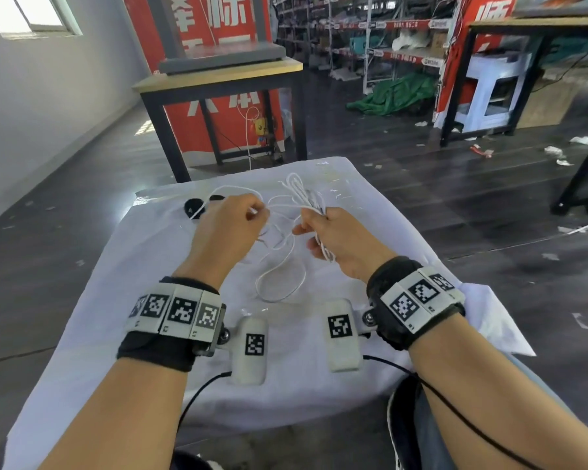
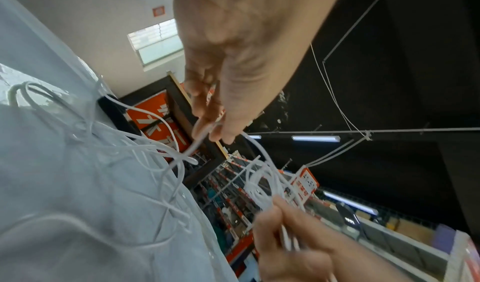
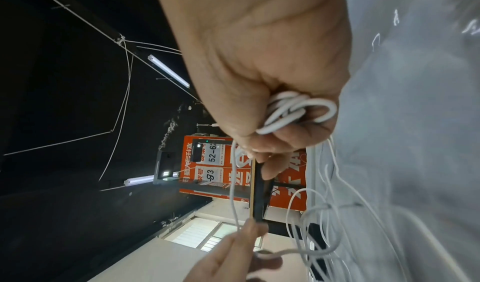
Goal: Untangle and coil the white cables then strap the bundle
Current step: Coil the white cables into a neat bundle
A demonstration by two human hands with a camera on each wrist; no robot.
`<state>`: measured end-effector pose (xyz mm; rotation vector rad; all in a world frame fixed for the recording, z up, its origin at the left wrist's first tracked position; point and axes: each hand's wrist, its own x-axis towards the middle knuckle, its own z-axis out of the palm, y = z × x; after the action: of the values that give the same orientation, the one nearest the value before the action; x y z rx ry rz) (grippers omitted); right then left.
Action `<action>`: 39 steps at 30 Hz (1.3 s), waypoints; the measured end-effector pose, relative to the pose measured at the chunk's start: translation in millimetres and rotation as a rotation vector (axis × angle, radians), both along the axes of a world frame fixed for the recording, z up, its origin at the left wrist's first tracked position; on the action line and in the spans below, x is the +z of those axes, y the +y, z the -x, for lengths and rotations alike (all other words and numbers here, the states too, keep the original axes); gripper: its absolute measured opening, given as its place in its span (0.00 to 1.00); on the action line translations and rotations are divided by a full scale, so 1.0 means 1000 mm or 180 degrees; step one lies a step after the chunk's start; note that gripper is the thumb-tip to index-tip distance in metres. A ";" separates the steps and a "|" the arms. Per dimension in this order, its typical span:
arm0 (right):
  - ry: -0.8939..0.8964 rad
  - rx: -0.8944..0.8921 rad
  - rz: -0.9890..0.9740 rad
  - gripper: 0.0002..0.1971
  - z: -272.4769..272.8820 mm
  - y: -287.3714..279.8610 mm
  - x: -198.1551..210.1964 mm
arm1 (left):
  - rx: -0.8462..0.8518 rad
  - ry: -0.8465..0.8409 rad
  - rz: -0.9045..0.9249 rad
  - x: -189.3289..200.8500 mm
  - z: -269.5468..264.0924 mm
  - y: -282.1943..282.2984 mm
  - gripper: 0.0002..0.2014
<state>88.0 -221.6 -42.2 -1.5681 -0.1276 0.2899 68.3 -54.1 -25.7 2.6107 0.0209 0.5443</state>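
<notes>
Thin white cables (image 1: 280,266) run between my two hands above a table draped in white cloth (image 1: 123,300). My right hand (image 1: 323,228) grips a gathered bunch of cable loops (image 3: 293,112) in its fist, with more loops rising past the fingers. My left hand (image 1: 251,212) pinches a single strand (image 2: 200,136) between thumb and fingertips, level with the right hand and a short way to its left. Slack loops hang down onto the cloth (image 2: 52,183) between the wrists. A black strap (image 1: 193,206) lies on the cloth beyond the left hand, with a cable running over it.
Dark floor with scattered litter surrounds the table. A black-legged wooden table (image 1: 218,79) stands just beyond, in front of a red banner (image 1: 218,15). Another table frame (image 1: 489,79) and store shelves (image 1: 370,28) are at the back right.
</notes>
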 end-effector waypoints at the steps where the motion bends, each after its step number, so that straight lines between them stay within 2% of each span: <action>1: -0.0039 -0.0027 0.0048 0.11 -0.001 -0.003 0.000 | 0.0174 -0.0034 -0.0177 0.002 0.001 0.005 0.12; 3: -0.0094 -0.0043 0.0096 0.13 -0.003 -0.008 0.001 | 0.0290 0.0061 -0.0161 0.007 0.003 0.015 0.17; 5: -0.0123 0.0040 0.0182 0.13 -0.002 -0.010 0.002 | 0.0116 0.0331 0.0744 0.013 0.004 0.018 0.19; 7: -0.0236 0.0195 0.0386 0.12 0.001 -0.008 0.001 | -0.0121 0.0618 0.1937 0.020 0.005 0.016 0.17; 10: -0.0493 0.0422 0.0624 0.12 0.005 -0.003 -0.003 | -0.0168 0.0805 0.3303 0.027 0.006 0.014 0.14; 14: -0.0611 0.0651 0.0613 0.12 0.007 0.004 -0.004 | -0.0201 0.0901 0.4312 0.030 0.006 0.016 0.14; 17: -0.0574 0.0630 0.0486 0.12 0.007 0.005 -0.004 | -0.0426 0.0906 0.4963 0.032 0.007 0.020 0.09; 19: -0.0559 0.0713 0.0468 0.14 0.008 0.004 -0.003 | -0.0465 0.0776 0.5133 0.032 0.006 0.020 0.07; 25: -0.0601 0.1031 0.0636 0.16 0.010 0.005 -0.003 | -0.0264 0.0576 0.5140 0.023 0.001 0.023 0.07; 29: -0.0763 0.1068 0.0737 0.15 0.011 0.003 -0.003 | -0.0158 0.0544 0.4727 0.019 -0.001 0.022 0.08; 33: -0.0704 0.1036 0.0643 0.18 0.011 0.004 -0.001 | -0.0008 0.0572 0.4234 0.016 -0.001 0.020 0.08; 35: -0.0701 0.1046 0.0593 0.18 0.013 0.004 0.002 | 0.0008 0.0594 0.4190 0.015 -0.001 0.019 0.08; 39: -0.0710 0.1146 0.0350 0.12 0.014 0.006 0.003 | -0.0032 0.0499 0.4300 0.015 -0.001 0.014 0.07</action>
<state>73.9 -215.8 -39.2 -1.6801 -0.5798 0.4076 69.0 -39.9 -11.2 1.3137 0.3080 0.1719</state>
